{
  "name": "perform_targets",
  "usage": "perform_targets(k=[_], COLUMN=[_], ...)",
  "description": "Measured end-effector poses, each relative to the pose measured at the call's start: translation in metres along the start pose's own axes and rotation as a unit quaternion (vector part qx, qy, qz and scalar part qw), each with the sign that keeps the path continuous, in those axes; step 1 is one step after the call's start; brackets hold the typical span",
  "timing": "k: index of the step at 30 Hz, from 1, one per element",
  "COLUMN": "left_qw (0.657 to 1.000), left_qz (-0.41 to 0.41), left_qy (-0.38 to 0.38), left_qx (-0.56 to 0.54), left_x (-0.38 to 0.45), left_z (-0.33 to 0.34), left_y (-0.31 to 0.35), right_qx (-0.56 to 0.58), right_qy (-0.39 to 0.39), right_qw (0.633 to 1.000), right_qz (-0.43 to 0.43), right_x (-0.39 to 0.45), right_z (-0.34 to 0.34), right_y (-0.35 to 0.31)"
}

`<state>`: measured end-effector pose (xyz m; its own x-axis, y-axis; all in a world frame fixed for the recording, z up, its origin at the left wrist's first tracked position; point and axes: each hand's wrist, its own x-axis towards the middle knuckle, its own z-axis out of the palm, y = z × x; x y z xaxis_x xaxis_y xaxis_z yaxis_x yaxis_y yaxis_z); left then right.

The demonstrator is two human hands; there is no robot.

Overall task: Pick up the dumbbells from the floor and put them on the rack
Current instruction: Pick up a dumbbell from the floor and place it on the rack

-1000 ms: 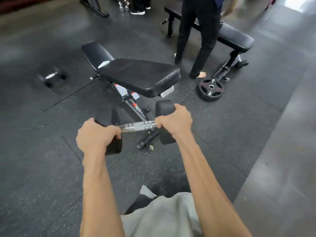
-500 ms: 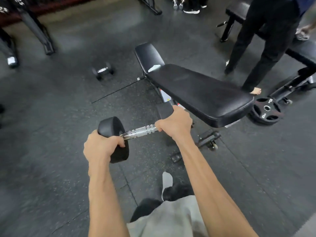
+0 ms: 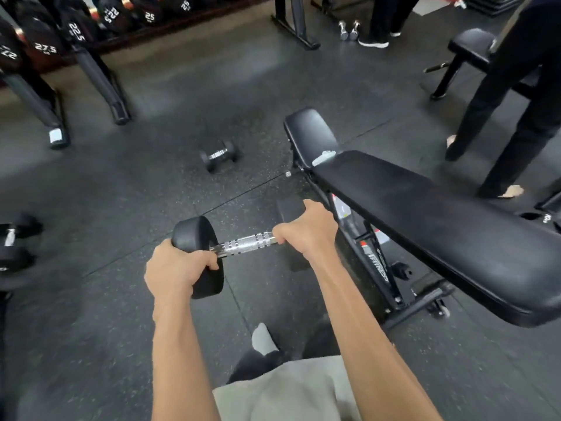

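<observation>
Dark speckled rubber flooring [image 3: 151,192] stretches out below me, with the dumbbell rack [image 3: 91,65] standing at the upper left, its black weights marked 22.5, 25 and 27.5. I carry a heavy black dumbbell [image 3: 243,245] above the floor in front of my waist, its knurled chrome handle running across between my hands. My left hand [image 3: 176,270] is curled over the near head, and my right hand [image 3: 306,230] grips the other end of the handle, against the far head. A smaller dumbbell [image 3: 219,155] lies on the floor ahead, between the rack and the black padded bench [image 3: 425,214] at my right. Another dumbbell [image 3: 13,241] sits at the left edge. A person in dark trousers [image 3: 510,117] stands beyond the bench.
</observation>
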<state>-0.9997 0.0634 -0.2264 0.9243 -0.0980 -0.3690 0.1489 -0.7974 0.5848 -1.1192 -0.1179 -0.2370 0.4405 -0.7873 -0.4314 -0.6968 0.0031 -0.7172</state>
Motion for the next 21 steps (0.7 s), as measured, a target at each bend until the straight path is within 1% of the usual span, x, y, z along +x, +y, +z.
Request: perform_targets(k=[5, 9, 14, 21], left_qw=[1.0, 1.0, 1.0, 0.998], left_qz=[0.005, 0.005, -0.004, -0.049], left_qy=[-0.008, -0.02, -0.022, -0.033], left_qx=[-0.013, -0.014, 0.005, -0.019], left_x=[0.082, 0.15, 0.229, 0.326], left_z=[-0.028, -0.037, -0.033, -0.028], left_y=[0.029, 0.054, 0.095, 0.15], right_qx=[-0.013, -0.017, -0.011, -0.031], right_qy=[0.017, 0.022, -0.004, -0.021], right_qw=[1.0, 0.999, 1.0, 0.999], right_qz=[-0.008, -0.018, -0.003, -0.01], right_x=[0.042, 0.088, 0.165, 0.264], right_z=[0.036, 0.061, 0.084, 0.108], right_y=[-0.069, -0.115, -0.162, -0.236])
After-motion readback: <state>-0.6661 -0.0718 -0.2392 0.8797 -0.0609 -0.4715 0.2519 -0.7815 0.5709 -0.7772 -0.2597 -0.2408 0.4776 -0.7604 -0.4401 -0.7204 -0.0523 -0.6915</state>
